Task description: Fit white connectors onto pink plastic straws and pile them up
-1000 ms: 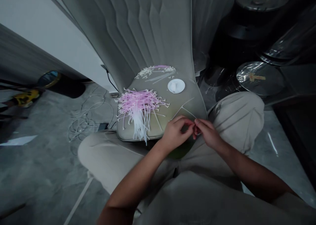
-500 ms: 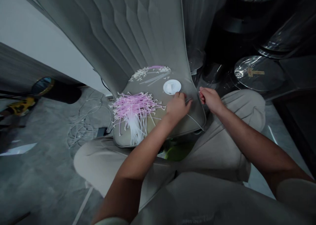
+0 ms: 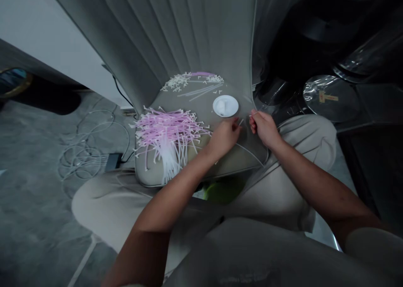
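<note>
A person seated before a grey-beige channel-quilted chair (image 3: 189, 31) works near the front edge of its seat cushion (image 3: 204, 100) with both bare hands. The right hand (image 3: 265, 129) pinches the end of a thin white plastic strip (image 3: 252, 116) between pressed fingertips. The left hand (image 3: 223, 138) sits just beside it, fingers (image 3: 234, 123) bunched at a short white tip (image 3: 241, 122), though whether they grip it cannot be told. A long white plastic strand (image 3: 250, 155) runs down across the cushion below them. Nearby on the seat lie a heap of pink-and-white plastic strips (image 3: 168, 138), a scatter of small white T-shaped pieces (image 3: 178, 82) and a round white plastic lid (image 3: 225, 105). The strips look light, springy and smooth, apt to slip or flick away, so a firm pinch close to one end seems the surest hold.
</note>
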`<state>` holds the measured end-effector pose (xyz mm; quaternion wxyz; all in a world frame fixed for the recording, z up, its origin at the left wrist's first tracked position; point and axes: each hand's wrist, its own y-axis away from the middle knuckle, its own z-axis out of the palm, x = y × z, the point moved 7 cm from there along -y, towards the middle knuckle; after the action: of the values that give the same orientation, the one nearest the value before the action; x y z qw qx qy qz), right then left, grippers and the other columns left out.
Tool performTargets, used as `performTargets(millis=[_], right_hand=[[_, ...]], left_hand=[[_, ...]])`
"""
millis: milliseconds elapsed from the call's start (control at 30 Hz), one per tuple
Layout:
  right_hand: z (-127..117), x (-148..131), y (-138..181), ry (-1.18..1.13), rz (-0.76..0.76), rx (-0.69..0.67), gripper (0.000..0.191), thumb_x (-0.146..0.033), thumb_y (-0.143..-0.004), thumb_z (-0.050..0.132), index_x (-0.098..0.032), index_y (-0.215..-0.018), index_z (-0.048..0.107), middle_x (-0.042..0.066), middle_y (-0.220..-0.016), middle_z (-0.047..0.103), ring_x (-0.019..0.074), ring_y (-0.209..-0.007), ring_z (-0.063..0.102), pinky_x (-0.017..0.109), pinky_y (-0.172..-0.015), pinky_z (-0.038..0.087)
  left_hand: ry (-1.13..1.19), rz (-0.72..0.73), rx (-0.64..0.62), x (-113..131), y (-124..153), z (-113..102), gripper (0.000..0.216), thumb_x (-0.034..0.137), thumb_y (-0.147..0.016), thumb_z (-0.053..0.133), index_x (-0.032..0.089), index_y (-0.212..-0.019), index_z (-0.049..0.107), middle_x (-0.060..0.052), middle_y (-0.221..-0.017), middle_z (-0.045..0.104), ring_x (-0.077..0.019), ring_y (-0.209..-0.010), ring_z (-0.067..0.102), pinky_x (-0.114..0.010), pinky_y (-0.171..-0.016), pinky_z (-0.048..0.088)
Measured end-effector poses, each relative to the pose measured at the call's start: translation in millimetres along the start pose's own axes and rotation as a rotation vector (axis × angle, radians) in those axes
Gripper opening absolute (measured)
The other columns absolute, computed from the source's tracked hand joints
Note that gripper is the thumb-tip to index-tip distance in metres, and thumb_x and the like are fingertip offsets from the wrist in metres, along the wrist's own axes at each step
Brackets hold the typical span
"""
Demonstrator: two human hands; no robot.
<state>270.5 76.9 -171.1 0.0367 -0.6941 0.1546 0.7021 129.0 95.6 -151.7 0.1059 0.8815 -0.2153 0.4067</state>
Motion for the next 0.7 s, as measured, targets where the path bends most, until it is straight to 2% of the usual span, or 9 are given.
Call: performTargets(millis=[100,200,333,500,700], right_hand=[[16.4,-5.7,-10.3,-0.008,-0.043,-0.015,0.048,-0.059,-0.083,0.059,-0.019,-0.059,0.047,-0.007,-0.050,0.041,0.0050,-0.040,0.038,0.019,-0.038,0.029],[25.6,-7.3,-22.8,-0.010,-0.068,-0.012,0.047,-0.059,-0.083,0.059,-0.020,-0.059,0.046,-0.007,-0.050,0.040,0.0053,-0.041,0.038,0.020,-0.039,0.030],[27.9,-5.8,-27.3,0.014,-0.077,-0.046,0.048,-0.060,-0.084,0.056,-0.020,-0.060,0.045,-0.006,-0.052,0.040,0.0060,-0.042,0.037,0.021,-0.041,0.029],[23.3,-3.4,-13.3,0.034,-0.045,-0.079,0.049,-0.061,-0.085,0.055,-0.021,-0.060,0.043,-0.006,-0.053,0.038,0.0068,-0.044,0.036,0.022,-0.043,0.028],[21.3,-2.7,-6.1,0.089,-0.038,-0.056,0.048,-0.059,-0.088,0.052,-0.021,-0.061,0.045,-0.005,-0.053,0.039,0.0080,-0.047,0.037,0.024,-0.045,0.029]], left_hand=[[0.087,0.007,0.097,-4.3,0.4,-12.6,0.026,0.028,-0.091,0.050,0.014,-0.095,0.071,-0.007,-0.089,0.072,-0.0163,-0.079,0.063,-0.026,-0.074,0.047],[0.197,0.000,0.065,-3.5,-4.2,-10.8,0.033,0.032,-0.096,0.043,0.015,-0.086,0.070,-0.004,-0.076,0.069,-0.0141,-0.070,0.061,-0.025,-0.066,0.045],[0.264,0.022,0.085,-3.4,-8.5,-7.3,0.034,0.032,-0.098,0.039,0.016,-0.086,0.067,-0.003,-0.075,0.068,-0.0137,-0.069,0.061,-0.025,-0.065,0.045],[0.116,0.132,0.087,-4.4,-7.1,-1.5,0.029,0.029,-0.098,0.039,0.016,-0.092,0.065,-0.006,-0.089,0.069,-0.0166,-0.084,0.062,-0.029,-0.078,0.047],[0.066,0.148,0.060,-8.0,-7.8,2.2,0.029,0.031,-0.099,0.039,0.017,-0.095,0.064,-0.007,-0.091,0.069,-0.0167,-0.087,0.063,-0.029,-0.079,0.048]])
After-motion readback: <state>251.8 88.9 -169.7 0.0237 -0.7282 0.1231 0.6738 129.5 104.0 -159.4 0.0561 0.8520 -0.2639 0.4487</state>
